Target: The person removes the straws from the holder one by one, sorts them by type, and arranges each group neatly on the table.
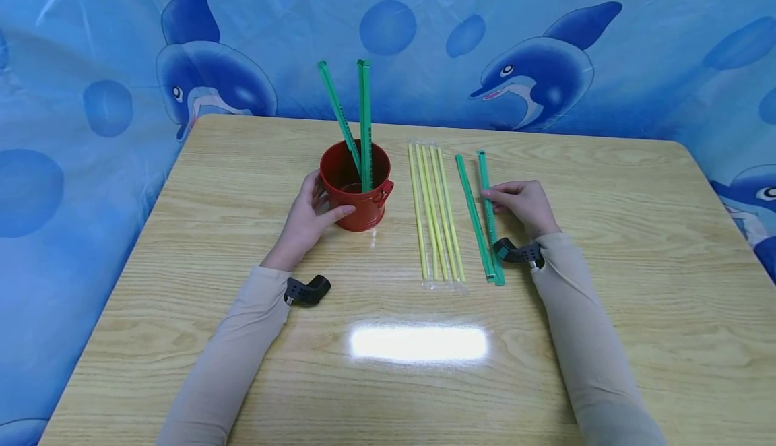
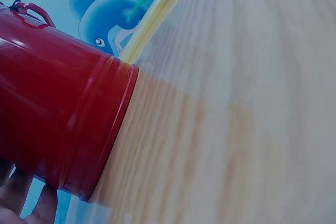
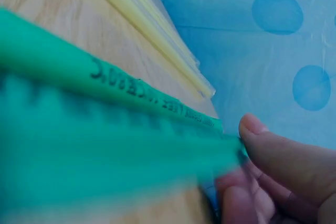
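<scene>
My left hand [image 1: 306,217] grips the side of a red metal bucket [image 1: 362,215], thumb on the near side and fingers [image 2: 44,205] round the far left. Green wrapped straws [image 1: 366,119] stand in the bucket, leaning on its rim. On the right, my right hand [image 1: 526,205] pinches a green wrapped straw [image 1: 492,237] along its upper half, between thumb and fingers. Black print shows along the green wrapping in the right wrist view. A second green wrapped straw [image 1: 475,217] lies just left of the pinched one, their near ends close together.
Several yellow straws [image 1: 417,210] in clear wrappers lie side by side between the bucket and the green ones. The wooden table [image 1: 242,163] ends at a blue dolphin-print sheet [image 1: 303,15] behind. A bright reflection lies on the tabletop near the front.
</scene>
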The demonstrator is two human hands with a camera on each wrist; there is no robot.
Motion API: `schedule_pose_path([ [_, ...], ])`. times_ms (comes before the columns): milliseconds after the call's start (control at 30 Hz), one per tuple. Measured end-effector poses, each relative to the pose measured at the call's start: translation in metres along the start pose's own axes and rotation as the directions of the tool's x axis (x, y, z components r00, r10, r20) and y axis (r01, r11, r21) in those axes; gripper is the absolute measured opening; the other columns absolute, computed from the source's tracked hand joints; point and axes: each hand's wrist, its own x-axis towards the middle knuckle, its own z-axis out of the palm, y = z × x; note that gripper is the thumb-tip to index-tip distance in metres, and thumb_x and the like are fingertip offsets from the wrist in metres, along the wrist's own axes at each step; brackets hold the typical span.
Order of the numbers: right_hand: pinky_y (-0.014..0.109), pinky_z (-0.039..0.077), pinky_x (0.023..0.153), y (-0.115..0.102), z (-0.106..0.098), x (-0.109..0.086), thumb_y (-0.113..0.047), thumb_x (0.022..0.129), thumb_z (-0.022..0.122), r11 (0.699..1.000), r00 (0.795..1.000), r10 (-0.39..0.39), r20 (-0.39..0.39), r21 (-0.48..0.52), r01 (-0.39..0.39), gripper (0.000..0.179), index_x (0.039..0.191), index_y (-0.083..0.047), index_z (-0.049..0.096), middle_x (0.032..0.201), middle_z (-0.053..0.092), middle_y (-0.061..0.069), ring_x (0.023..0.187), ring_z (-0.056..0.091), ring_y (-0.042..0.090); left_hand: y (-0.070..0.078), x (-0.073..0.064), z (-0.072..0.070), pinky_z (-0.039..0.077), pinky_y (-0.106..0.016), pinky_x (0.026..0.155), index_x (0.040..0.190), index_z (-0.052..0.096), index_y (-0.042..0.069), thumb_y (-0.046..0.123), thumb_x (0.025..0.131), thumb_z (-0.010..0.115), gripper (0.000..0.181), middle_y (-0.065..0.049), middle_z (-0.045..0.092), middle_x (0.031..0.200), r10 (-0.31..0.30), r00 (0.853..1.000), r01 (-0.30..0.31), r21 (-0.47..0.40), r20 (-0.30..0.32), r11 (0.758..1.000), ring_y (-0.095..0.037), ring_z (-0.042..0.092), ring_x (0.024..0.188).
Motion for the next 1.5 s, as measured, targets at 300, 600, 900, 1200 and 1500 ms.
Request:
schedule_pose_path([
  [300, 0.020, 0.054, 0.065, -0.001, -0.001, 0.001, -0.015, 0.086, 0.071, 0.997, 0.999, 0.020, 0.032, -0.082, -0.018, 0.032, 0.107, 0.008, 0.067, 0.083, 0.070, -0.003, 0.070, 0.065, 0.006, 0.000, 0.001, 0.000, 0.029, -0.035, 0.111, 0.146, 0.024, 0.008, 0.010, 0.087, 0.068, 0.074, -0.006, 0.034, 0.147, 0.004, 1.000, -0.004, -0.004, 0.003, 1.000, -0.019, 0.031, 0.136],
  [600, 0.029, 0.042, 0.070, -0.012, 0.005, -0.008, -0.035, 0.080, 0.076, 0.908, 0.994, 0.004, 0.106, -0.416, 0.041, 0.039, 0.097, -0.001, 0.068, 0.086, 0.067, 0.007, 0.080, 0.054, 0.020, 0.000, 0.000, 0.000, 0.028, -0.036, 0.111, 0.146, 0.024, 0.007, 0.007, 0.087, 0.068, 0.073, -0.007, 0.035, 0.147, 0.011, 1.000, -0.011, -0.019, 0.005, 1.000, -0.020, 0.031, 0.136],
  [900, 0.031, 0.042, 0.071, -0.016, 0.008, -0.011, -0.031, 0.080, 0.077, 0.888, 0.996, -0.003, 0.091, -0.457, 0.044, 0.035, 0.094, 0.000, 0.067, 0.084, 0.066, 0.009, 0.078, 0.055, 0.021, 0.002, -0.001, 0.000, 0.028, -0.034, 0.111, 0.145, 0.024, 0.006, 0.006, 0.086, 0.068, 0.074, -0.007, 0.034, 0.147, 0.005, 1.000, -0.005, -0.026, 0.009, 1.000, -0.018, 0.031, 0.136],
  [1200, 0.032, 0.041, 0.073, -0.015, 0.005, -0.010, -0.031, 0.080, 0.077, 0.893, 0.997, 0.045, 0.068, -0.450, -0.010, 0.038, 0.097, 0.000, 0.067, 0.086, 0.065, 0.008, 0.081, 0.054, 0.023, 0.000, -0.001, 0.000, 0.028, -0.036, 0.111, 0.145, 0.024, 0.008, 0.009, 0.087, 0.068, 0.073, -0.007, 0.034, 0.147, 0.014, 1.000, -0.014, -0.018, 0.008, 1.000, -0.021, 0.031, 0.136],
  [1500, 0.032, 0.042, 0.074, -0.014, 0.000, -0.011, -0.032, 0.081, 0.075, 0.891, 0.996, 0.067, 0.057, -0.453, -0.034, 0.038, 0.097, 0.001, 0.066, 0.087, 0.065, 0.009, 0.083, 0.053, 0.023, 0.000, 0.000, 0.001, 0.029, -0.035, 0.111, 0.146, 0.024, 0.008, 0.009, 0.087, 0.068, 0.073, -0.006, 0.034, 0.147, 0.014, 1.000, -0.014, -0.008, 0.007, 1.000, -0.019, 0.031, 0.136],
])
